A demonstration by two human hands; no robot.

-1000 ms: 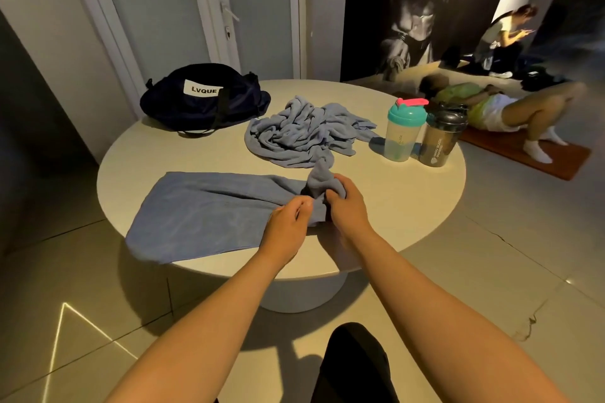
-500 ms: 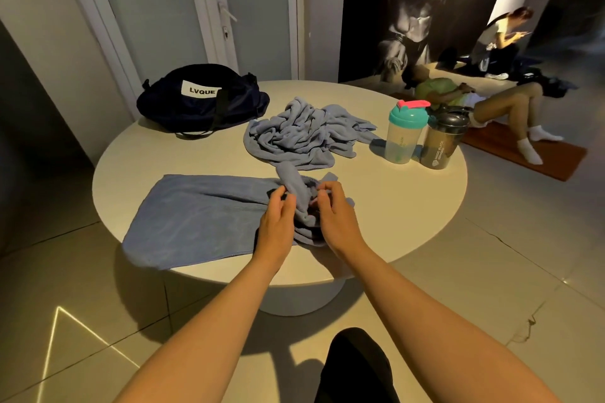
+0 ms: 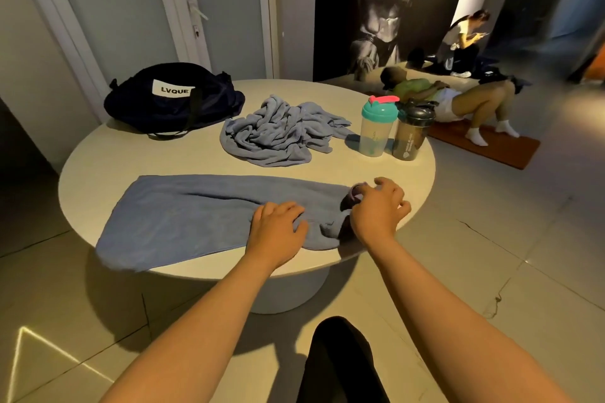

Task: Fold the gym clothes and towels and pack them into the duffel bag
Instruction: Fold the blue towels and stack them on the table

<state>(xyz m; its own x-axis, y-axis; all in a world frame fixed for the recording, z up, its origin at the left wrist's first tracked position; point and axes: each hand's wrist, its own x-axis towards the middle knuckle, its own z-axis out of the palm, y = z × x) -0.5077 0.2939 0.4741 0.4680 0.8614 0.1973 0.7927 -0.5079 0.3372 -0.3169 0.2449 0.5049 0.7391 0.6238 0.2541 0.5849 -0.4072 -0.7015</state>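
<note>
head view, flat plush towel [image 3: 196, 209], round table [image 3: 397, 167]

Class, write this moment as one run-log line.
towel: spread, right end bunched | left hand: resting on towel | right hand: over bunched end, grip unclear | other towel: crumpled | bag: on table

Flat towel [image 3: 196, 213]: blue terry cloth, soft matt nap, faint creases.
Crumpled towel [image 3: 281, 134]: same grey-blue terry, deep soft folds.
Duffel bag [image 3: 212, 105]: dark navy woven fabric, slight sheen.
Table [image 3: 376, 170]: off-white top, smooth, satin finish.
Teal-lidded shaker [image 3: 375, 134]: frosted translucent plastic, glossy lid.
Dark shaker [image 3: 411, 137]: smoky translucent plastic, glossy black lid.
Floor [image 3: 491, 271]: pale tiles, polished, reflective.
Exercise mat [image 3: 510, 150]: brown, matt.
</note>
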